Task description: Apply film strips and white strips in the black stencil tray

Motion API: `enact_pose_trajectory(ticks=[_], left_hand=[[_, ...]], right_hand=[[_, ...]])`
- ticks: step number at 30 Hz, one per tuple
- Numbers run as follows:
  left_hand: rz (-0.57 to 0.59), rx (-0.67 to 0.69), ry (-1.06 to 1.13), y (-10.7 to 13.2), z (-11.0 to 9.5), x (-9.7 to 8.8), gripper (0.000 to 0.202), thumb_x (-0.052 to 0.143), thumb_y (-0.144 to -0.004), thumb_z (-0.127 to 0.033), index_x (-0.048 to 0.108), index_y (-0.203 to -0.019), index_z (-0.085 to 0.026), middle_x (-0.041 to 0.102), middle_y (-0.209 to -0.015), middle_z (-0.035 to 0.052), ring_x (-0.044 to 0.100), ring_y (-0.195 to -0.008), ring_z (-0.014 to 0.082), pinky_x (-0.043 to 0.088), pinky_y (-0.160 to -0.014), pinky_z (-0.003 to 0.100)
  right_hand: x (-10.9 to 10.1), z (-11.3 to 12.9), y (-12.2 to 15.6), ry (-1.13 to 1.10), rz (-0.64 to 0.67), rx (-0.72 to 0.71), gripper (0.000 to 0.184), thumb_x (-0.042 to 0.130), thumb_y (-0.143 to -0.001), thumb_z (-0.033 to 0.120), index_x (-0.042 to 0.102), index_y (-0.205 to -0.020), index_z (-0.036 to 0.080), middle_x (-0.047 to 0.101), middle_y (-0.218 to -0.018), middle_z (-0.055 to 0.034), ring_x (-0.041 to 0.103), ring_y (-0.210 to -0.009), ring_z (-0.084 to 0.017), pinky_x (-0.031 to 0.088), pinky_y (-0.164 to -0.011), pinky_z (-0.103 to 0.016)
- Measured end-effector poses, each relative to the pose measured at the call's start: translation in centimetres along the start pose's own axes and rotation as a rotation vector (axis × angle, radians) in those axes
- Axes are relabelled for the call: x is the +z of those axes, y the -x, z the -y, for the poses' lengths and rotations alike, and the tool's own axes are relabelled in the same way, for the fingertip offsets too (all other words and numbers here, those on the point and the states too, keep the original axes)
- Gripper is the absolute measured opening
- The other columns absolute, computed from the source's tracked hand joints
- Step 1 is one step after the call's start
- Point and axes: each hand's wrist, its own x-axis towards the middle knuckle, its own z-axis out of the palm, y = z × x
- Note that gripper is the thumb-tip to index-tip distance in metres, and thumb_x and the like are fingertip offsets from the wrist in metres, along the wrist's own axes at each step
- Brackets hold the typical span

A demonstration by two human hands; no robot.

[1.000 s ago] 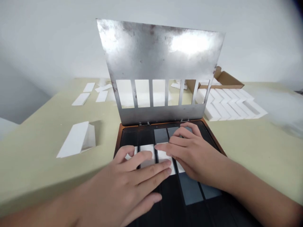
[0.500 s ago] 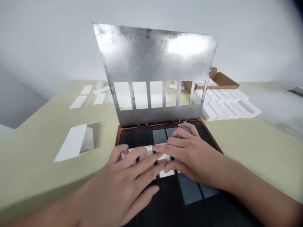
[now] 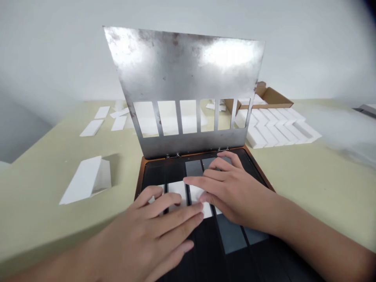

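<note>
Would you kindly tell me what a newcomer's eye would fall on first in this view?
Most likely the shiny metal plate, tilted up on hinges at the back of the black base, with six window-like openings in a row. Next, the left hand and right hand, close together over white cards on that base. Farther back, right of the plate, white pieces stand in neat rows by an open cardboard box.

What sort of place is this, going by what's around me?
Probably a small workshop or assembly bench: a hinged metal plate with cut-out windows stands over a black bed, and white pieces sit in rows near an open cardboard box.
</note>
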Motion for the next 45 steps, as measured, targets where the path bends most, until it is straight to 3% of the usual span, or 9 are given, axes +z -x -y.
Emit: enact_pose_trajectory(ticks=[7,12,15,18,21,28,31,35,45], left_hand=[[-0.025,-0.074,0.027,0.4,0.3,0.5,0.037,0.067,-0.104,-0.038,0.069,-0.139,-0.024,0.074,-0.138,-0.0041,0.061,-0.105,0.0231,0.035,-0.098,0.042],[-0.005,-0.046,0.012,0.0,0.3,0.1,0.037,0.064,-0.105,-0.036,0.068,-0.14,-0.023,0.067,-0.148,-0.0022,0.061,-0.106,0.0232,0.037,-0.098,0.042],[0.016,0.005,-0.029,-0.4,0.5,-0.5,0.035,0.061,-0.106,-0.033,0.069,-0.139,-0.022,0.065,-0.15,-0.0018,0.062,-0.103,0.0218,0.038,-0.096,0.04],[0.029,0.013,-0.042,-0.4,0.4,-0.6,0.034,0.059,-0.107,-0.032,0.069,-0.139,-0.023,0.069,-0.145,-0.001,0.062,-0.101,0.0215,0.038,-0.095,0.041],[0.049,-0.018,-0.025,-0.1,0.3,-0.5,0.035,0.057,-0.108,-0.03,0.068,-0.14,-0.022,0.073,-0.138,0.0011,0.062,-0.102,0.0224,0.036,-0.097,0.041],[0.051,-0.041,0.0,0.1,0.1,-0.2,0.036,0.053,-0.111,-0.032,0.066,-0.142,-0.02,0.072,-0.14,0.0008,0.06,-0.102,0.0221,0.034,-0.096,0.041],[0.022,-0.053,-0.013,0.2,-0.1,-0.2,0.034,0.058,-0.109,-0.034,0.068,-0.138,-0.021,0.073,-0.133,0.0035,0.059,-0.102,0.0238,0.034,-0.096,0.042],[0.007,-0.111,0.002,0.3,0.1,-0.3,0.031,0.058,-0.107,-0.03,0.071,-0.135,-0.027,0.067,-0.115,0.0087,0.055,-0.099,0.0262,0.036,-0.093,0.043],[0.028,-0.12,-0.002,0.1,0.8,-0.8,0.031,0.06,-0.104,-0.029,0.072,-0.131,-0.035,0.059,-0.148,0.011,0.055,-0.129,0.0333,0.038,-0.105,0.049]], right_hand=[[-0.2,0.1,0.1,0.022,0.039,-0.001,0.048,0.056,-0.102,0.011,0.056,-0.148,0.023,0.071,-0.103,-0.0033,0.054,-0.11,-0.025,0.022,-0.12,-0.054],[0.2,0.2,0.2,0.151,-0.009,0.098,0.051,0.043,-0.112,0.044,0.056,-0.152,0.015,0.055,-0.155,-0.0156,0.041,-0.141,-0.038,0.024,-0.119,-0.063],[0.3,0.3,0.2,0.199,0.02,0.145,0.051,0.042,-0.112,0.044,0.058,-0.15,0.012,0.045,-0.165,-0.0169,0.028,-0.153,-0.042,0.02,-0.121,-0.067],[0.2,0.5,0.2,0.129,0.01,0.139,0.042,0.046,-0.112,0.042,0.065,-0.14,0.017,0.052,-0.161,-0.0128,0.03,-0.154,-0.04,0.019,-0.122,-0.065],[0.2,0.5,0.1,0.004,-0.057,0.124,0.026,0.054,-0.11,0.038,0.07,-0.122,0.021,0.071,-0.138,-0.0076,0.048,-0.142,-0.032,0.021,-0.121,-0.06],[0.8,0.0,-0.1,0.001,-0.196,0.058,0.025,0.061,-0.106,0.021,0.07,-0.129,0.023,0.08,-0.102,-0.0012,0.062,-0.112,-0.024,0.022,-0.119,-0.055],[0.9,-0.1,0.1,0.038,-0.216,0.007,0.018,0.065,-0.101,0.013,0.075,-0.109,0.025,0.081,-0.103,0.0024,0.062,-0.11,-0.022,0.02,-0.121,-0.054],[0.8,0.0,0.4,0.089,-0.206,-0.037,0.023,0.065,-0.096,0.006,0.075,-0.108,0.023,0.08,-0.105,0.0011,0.062,-0.11,-0.022,0.02,-0.123,-0.053],[0.5,0.3,0.6,0.104,-0.173,-0.057,0.018,0.062,-0.102,0.014,0.075,-0.112,0.022,0.08,-0.103,0.0003,0.063,-0.107,-0.022,0.021,-0.123,-0.053]])
